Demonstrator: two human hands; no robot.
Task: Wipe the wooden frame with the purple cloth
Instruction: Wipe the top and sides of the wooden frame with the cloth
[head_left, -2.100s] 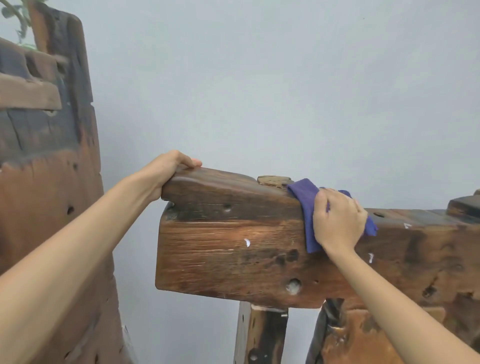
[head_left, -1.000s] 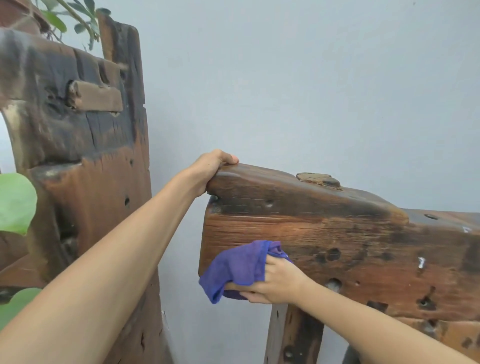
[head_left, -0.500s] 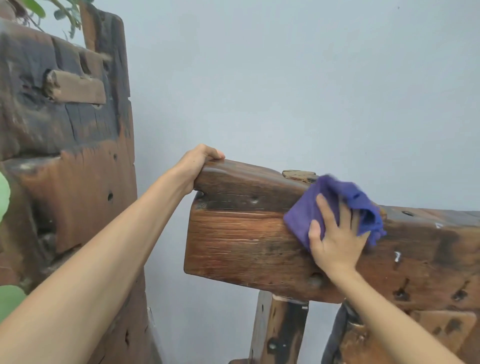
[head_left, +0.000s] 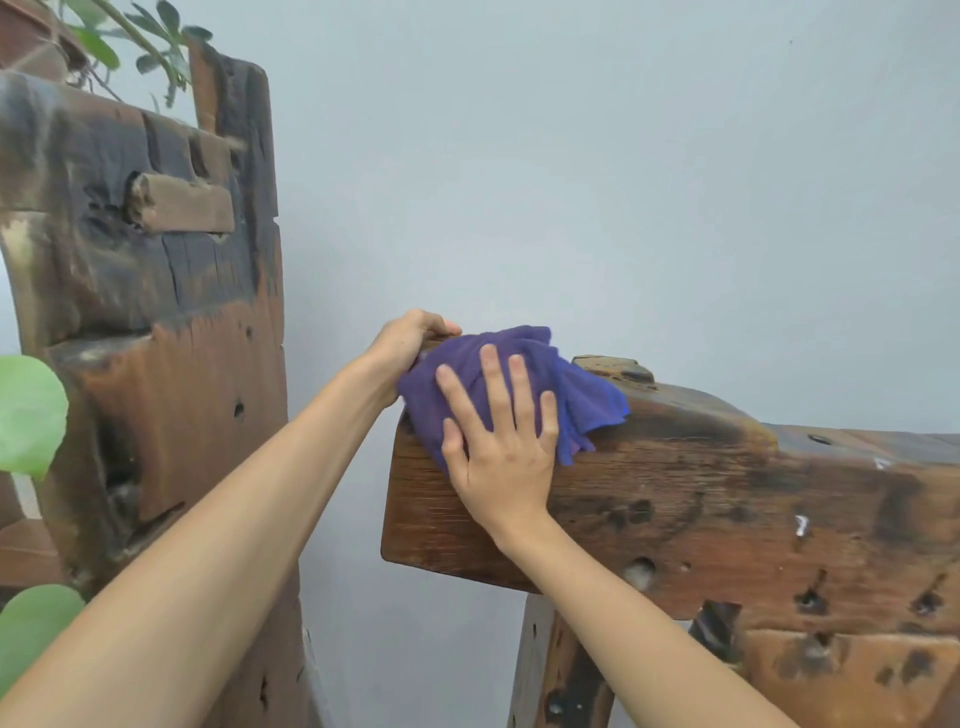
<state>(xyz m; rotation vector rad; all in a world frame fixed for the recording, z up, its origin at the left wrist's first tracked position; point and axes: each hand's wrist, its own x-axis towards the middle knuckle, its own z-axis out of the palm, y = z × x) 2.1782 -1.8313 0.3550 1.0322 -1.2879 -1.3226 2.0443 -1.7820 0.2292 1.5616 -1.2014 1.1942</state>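
Note:
A thick, weathered wooden frame beam (head_left: 701, 499) runs from the middle of the view to the right edge, with holes and dark stains on its front face. The purple cloth (head_left: 582, 389) lies crumpled over the beam's upper left corner. My right hand (head_left: 498, 447) presses flat on the cloth with fingers spread. My left hand (head_left: 402, 340) grips the top left end of the beam, right beside the cloth and partly touching it.
A tall dark wooden post (head_left: 156, 312) with a peg stands at the left, with green leaves (head_left: 28, 415) beside it and above it. A wooden leg (head_left: 556, 670) supports the beam from below. A plain grey wall (head_left: 623, 182) is behind.
My right hand has slid the cloth leftward along the beam from its middle to the upper left corner, next to my left hand. The left hand has kept its grip.

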